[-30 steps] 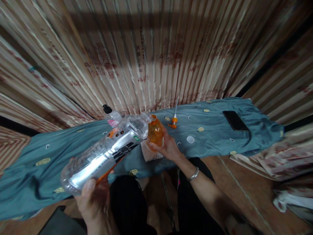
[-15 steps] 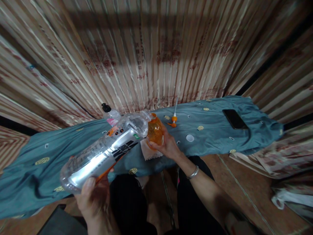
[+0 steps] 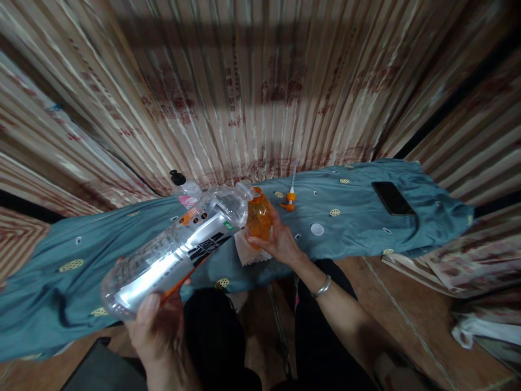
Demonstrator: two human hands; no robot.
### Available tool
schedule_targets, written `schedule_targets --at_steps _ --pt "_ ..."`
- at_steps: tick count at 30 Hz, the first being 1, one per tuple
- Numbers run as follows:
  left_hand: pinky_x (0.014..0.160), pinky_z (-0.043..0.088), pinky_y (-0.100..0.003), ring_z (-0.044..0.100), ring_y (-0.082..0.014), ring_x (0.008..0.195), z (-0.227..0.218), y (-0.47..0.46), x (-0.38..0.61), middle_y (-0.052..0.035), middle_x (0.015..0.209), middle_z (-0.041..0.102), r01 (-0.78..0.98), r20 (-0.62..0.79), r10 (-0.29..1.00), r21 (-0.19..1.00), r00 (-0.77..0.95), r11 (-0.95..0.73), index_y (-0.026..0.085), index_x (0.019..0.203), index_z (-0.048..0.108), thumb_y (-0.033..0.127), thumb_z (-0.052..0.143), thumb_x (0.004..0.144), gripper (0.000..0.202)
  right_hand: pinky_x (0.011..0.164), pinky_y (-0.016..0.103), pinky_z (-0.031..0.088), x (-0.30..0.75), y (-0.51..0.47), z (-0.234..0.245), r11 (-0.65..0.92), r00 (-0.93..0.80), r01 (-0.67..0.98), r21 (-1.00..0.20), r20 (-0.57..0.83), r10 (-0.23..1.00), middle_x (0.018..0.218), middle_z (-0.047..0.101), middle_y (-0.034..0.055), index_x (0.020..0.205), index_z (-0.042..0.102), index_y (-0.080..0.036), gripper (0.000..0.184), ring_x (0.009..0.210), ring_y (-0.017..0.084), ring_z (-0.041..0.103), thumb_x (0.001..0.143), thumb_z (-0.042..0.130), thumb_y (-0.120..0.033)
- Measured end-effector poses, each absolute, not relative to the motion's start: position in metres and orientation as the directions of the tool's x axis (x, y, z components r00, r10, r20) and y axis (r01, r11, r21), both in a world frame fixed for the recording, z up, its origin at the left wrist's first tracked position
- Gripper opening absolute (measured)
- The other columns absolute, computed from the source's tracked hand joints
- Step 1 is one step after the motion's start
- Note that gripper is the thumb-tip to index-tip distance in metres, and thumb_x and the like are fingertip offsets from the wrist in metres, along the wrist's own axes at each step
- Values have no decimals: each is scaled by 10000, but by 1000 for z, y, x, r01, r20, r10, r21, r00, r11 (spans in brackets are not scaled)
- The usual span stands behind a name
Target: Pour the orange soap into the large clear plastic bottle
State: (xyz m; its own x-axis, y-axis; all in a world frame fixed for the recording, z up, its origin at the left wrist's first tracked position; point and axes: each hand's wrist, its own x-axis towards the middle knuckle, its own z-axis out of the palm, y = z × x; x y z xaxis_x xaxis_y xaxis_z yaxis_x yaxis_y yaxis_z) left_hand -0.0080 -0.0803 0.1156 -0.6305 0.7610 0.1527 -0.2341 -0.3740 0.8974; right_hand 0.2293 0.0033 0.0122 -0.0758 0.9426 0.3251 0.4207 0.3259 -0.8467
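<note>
My left hand [image 3: 158,326] is closed round the lower end of a large clear plastic bottle [image 3: 175,260] with a silver label. The bottle is tilted, its neck up and to the right, at the mouth of a small orange see-through bottle [image 3: 259,220]. My right hand [image 3: 279,239] grips that orange bottle from its right side. Whether liquid passes between the two mouths I cannot tell. Under the orange bottle lies a pale cloth [image 3: 250,255] with a scalloped edge. An orange pump head [image 3: 290,201] with a white tube lies to the right.
A clear bottle with a black cap [image 3: 188,190] stands behind the large bottle. A white round disc [image 3: 317,229] and a black phone [image 3: 393,198] lie on the teal cloth [image 3: 354,233] to the right. A striped curtain [image 3: 260,81] hangs right behind.
Both hands and both bottles hold nearly the same pose. The whole view has shifted very slightly.
</note>
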Motion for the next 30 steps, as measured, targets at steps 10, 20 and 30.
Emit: schedule_targets --at_steps 10,20,30 --pt "508 584 -245 749 -371 1190 115 -82 -11 -26 1452 717 -239 136 766 903 -628 -356 470 1368 681 333 974 489 937 1202 561 620 227 3 16 326 -72 413 -850 326 943 1566 732 153 1766 365 -255 1050 1418 374 746 893 934 -385" --pt "739 715 -415 738 -403 1264 115 -83 -9 -35 1476 717 -236 167 775 895 -610 -379 465 1413 678 368 1007 520 956 1228 568 603 227 3 14 349 -84 383 -855 344 935 1584 715 184 1770 333 -203 1056 1456 375 721 903 910 -382" --pt "544 644 -331 762 -373 1159 114 -83 -11 -29 1340 757 -234 135 779 910 -612 -341 498 1360 699 398 999 532 887 1192 566 632 226 4 13 345 -71 404 -847 347 935 1555 742 146 1775 341 -254 1063 1406 376 753 893 922 -378"
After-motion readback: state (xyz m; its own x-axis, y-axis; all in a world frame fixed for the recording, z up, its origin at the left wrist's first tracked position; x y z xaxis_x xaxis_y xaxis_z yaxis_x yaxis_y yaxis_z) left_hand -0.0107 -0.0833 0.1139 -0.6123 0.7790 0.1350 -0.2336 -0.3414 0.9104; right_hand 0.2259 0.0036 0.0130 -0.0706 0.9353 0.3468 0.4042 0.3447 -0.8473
